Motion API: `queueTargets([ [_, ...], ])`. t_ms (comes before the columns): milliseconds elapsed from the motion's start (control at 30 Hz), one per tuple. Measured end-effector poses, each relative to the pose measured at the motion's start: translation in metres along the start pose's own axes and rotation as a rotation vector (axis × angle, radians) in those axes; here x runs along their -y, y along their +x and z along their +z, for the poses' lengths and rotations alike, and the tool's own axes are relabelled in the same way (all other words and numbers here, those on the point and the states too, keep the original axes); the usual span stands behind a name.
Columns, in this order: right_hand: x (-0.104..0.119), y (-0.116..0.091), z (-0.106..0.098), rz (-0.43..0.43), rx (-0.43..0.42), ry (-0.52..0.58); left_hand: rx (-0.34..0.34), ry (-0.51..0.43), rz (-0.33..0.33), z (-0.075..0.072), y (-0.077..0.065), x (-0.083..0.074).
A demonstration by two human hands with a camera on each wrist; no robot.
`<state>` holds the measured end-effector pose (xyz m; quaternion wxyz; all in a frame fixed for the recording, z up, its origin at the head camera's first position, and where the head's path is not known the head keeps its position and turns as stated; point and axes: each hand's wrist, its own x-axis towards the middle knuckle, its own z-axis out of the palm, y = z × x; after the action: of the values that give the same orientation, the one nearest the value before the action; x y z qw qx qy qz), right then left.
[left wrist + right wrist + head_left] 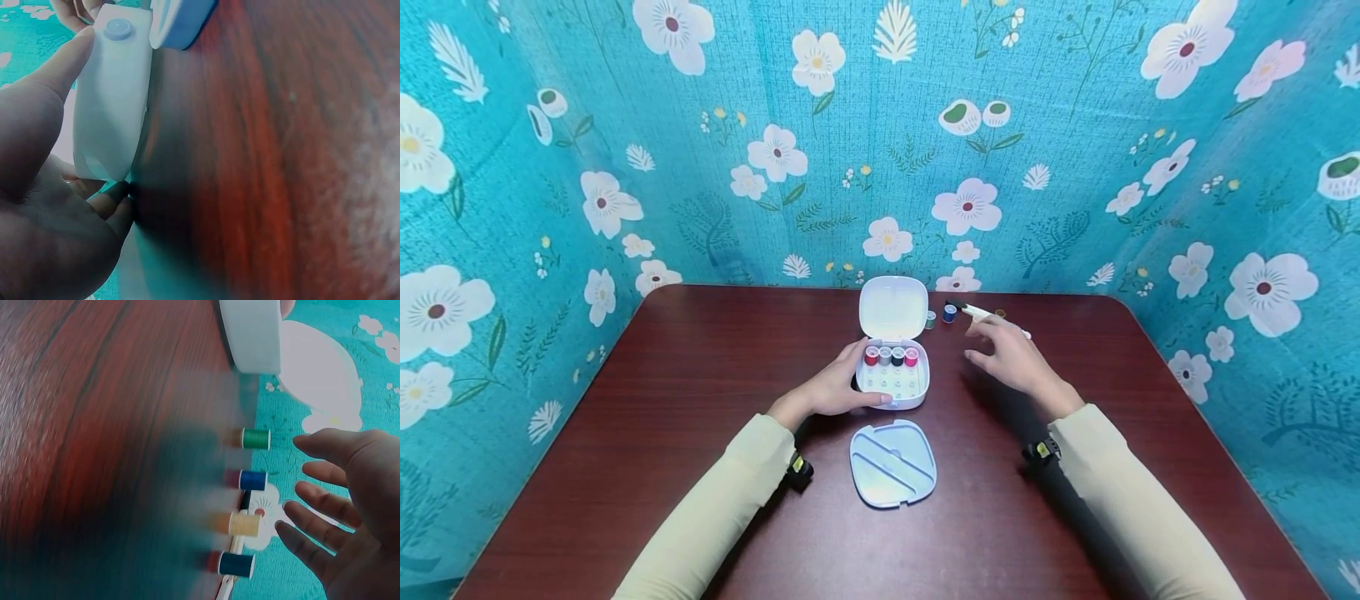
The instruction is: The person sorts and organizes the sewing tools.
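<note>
My left hand (835,385) grips the left side of a white sewing box (892,402), thumb along its front wall. The box stands with its lid (893,308) raised; a back row of thread spools in it shows a red spool (871,357), a grey one, a black one and a pink one, with bare pegs in front. My right hand (1009,357) hovers right of the box, fingers spread and loosely bent, holding nothing. Near its fingertips stand a green spool (255,439), a blue spool (253,480), a yellow spool (244,524) and a dark teal spool (236,565).
A pale plastic tray insert (893,463) with diagonal ridges lies on the dark wooden table (715,375) in front of the box. Behind the right hand lies a slim white tool (976,312) with a dark tip. A flowered teal curtain (850,167) hangs around the table's back and sides.
</note>
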<state>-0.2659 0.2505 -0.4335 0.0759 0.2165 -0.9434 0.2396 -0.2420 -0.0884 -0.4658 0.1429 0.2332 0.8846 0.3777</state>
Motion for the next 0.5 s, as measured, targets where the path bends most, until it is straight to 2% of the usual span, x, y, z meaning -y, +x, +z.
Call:
queueTargets([
  [167,-0.009,-0.005,-0.003,0.035,-0.04,-0.004,-0.001,-0.014,0.004,0.0,0.0,-0.001],
  [500,-0.021,-0.009,-0.008,0.12,-0.057,-0.02,-0.011,-0.003,0.003,0.002,-0.001,0.0],
])
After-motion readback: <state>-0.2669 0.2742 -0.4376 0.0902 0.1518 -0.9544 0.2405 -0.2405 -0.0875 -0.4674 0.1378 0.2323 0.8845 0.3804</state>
